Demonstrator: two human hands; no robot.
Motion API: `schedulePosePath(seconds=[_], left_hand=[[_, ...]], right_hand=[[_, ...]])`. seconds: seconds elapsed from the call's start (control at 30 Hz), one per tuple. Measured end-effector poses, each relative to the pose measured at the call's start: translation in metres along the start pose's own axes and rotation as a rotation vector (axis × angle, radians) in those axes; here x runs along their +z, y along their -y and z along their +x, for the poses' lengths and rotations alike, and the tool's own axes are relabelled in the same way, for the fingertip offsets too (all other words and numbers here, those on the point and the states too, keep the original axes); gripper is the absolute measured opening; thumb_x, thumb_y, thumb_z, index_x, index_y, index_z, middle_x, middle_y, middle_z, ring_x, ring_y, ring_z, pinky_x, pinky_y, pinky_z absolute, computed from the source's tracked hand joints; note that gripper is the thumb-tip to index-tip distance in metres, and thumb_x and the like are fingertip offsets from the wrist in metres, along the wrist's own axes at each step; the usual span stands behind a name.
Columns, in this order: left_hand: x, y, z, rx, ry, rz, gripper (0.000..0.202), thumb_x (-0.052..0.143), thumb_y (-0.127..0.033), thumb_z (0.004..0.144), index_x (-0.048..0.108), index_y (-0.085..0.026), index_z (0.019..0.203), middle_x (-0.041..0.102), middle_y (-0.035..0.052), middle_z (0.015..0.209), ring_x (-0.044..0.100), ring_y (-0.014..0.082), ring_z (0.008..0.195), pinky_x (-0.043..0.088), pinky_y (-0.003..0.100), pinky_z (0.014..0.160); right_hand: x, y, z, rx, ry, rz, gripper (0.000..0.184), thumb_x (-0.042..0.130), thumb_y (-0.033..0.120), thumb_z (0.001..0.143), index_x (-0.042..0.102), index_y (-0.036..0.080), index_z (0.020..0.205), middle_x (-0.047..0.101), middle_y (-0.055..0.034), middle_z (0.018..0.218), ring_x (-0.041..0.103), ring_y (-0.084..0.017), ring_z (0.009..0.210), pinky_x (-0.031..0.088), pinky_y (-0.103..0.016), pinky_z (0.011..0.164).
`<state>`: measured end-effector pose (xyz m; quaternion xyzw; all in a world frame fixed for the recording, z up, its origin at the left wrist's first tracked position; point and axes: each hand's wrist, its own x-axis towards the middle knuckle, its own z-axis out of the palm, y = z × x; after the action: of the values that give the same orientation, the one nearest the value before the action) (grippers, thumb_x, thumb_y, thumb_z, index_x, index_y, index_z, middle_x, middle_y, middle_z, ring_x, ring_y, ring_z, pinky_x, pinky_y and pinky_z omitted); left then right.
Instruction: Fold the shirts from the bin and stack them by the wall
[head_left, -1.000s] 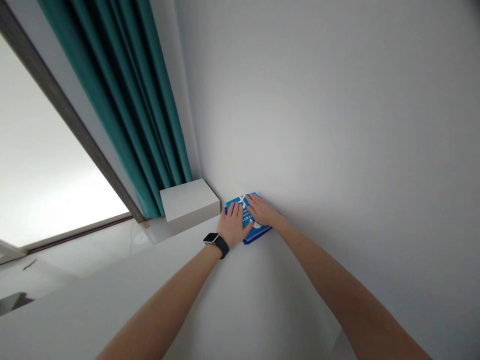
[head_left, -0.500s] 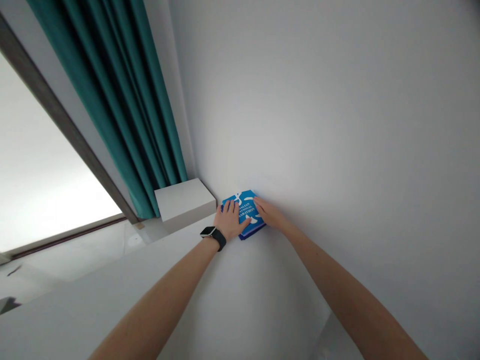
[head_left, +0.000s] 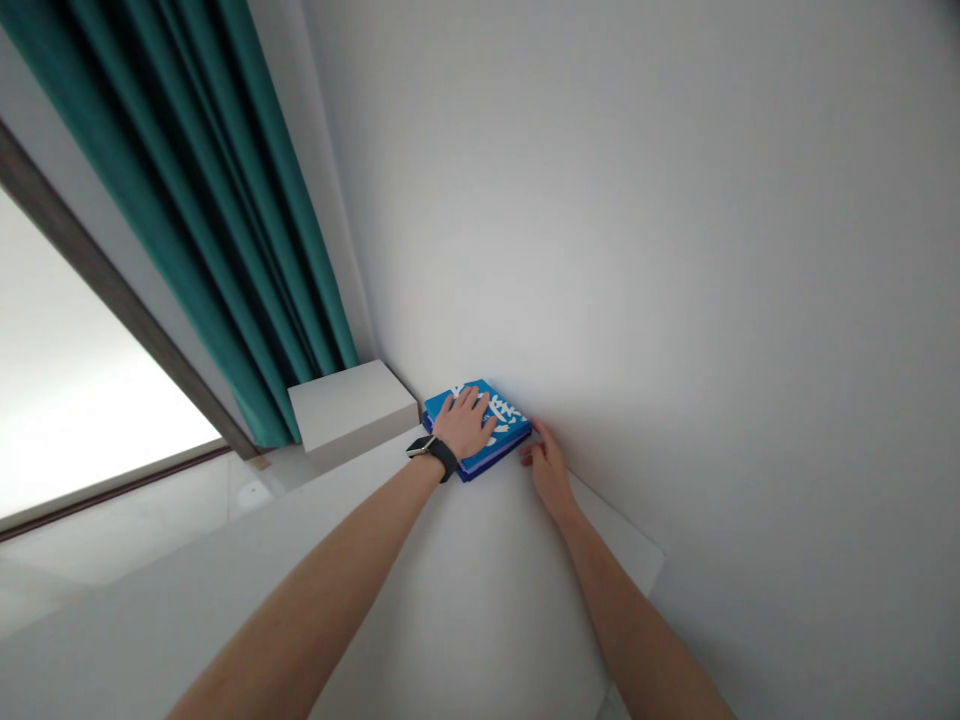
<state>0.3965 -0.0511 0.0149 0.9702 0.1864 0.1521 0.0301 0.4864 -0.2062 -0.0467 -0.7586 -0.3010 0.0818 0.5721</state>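
Note:
A flat blue box (head_left: 510, 415) with large white lettering lies on the white tabletop (head_left: 465, 580) against the wall; its lower edge is darker purple-blue. My left hand (head_left: 463, 428), with a black watch (head_left: 431, 455) on the wrist, rests flat on its top, fingers spread and covering part of the print. Beside the box's right corner is my right hand (head_left: 549, 468), its fingers slightly bent and apart. The fingertips are close to the corner; whether they touch it I cannot tell.
A white box-shaped block (head_left: 356, 405) stands left of the blue box, by the wall corner. Behind it hangs a green curtain (head_left: 247, 230) next to a bright window (head_left: 82, 390). The wall (head_left: 637, 250) rises directly behind the table, whose right corner shows near my right forearm.
My right hand has come off the box's top and moved down to its right corner. The box's visible print is different now. My left hand still lies on it, and the view has shifted slightly.

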Motion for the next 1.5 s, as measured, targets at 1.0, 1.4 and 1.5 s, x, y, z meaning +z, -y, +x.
schedulePosePath(seconds=[1.0,1.4,1.5], left_hand=[[0.003,-0.007,-0.012,-0.009,-0.055,0.042,0.066,0.038,-0.06,0.092,0.042,-0.019,0.145,0.036,0.013,0.154,0.026,0.035,0.143,0.02,0.056,0.114],[0.001,0.027,-0.042,-0.148,-0.067,0.011,0.069,0.035,-0.062,0.093,0.038,-0.02,0.148,0.035,0.0132,0.154,0.026,0.0327,0.144,0.022,0.052,0.115],[0.002,0.041,-0.046,-0.199,-0.035,-0.052,0.07,0.032,-0.062,0.094,0.034,-0.019,0.149,0.032,0.0123,0.156,0.024,0.0306,0.145,0.022,0.051,0.116]], right_hand=[[0.006,-0.006,0.005,-0.006,0.027,0.293,0.052,0.044,0.024,0.082,0.056,0.024,0.133,0.051,-0.009,0.14,0.063,-0.021,0.103,0.057,-0.037,0.076],[0.007,-0.008,-0.008,-0.406,0.04,-0.462,0.061,0.033,0.012,0.088,0.036,0.02,0.148,0.031,-0.0085,0.156,0.035,-0.022,0.14,0.038,-0.043,0.111],[0.009,-0.009,-0.008,-0.426,0.022,-0.481,0.062,0.034,0.013,0.088,0.035,0.021,0.149,0.032,-0.009,0.155,0.038,-0.023,0.138,0.039,-0.044,0.109]])
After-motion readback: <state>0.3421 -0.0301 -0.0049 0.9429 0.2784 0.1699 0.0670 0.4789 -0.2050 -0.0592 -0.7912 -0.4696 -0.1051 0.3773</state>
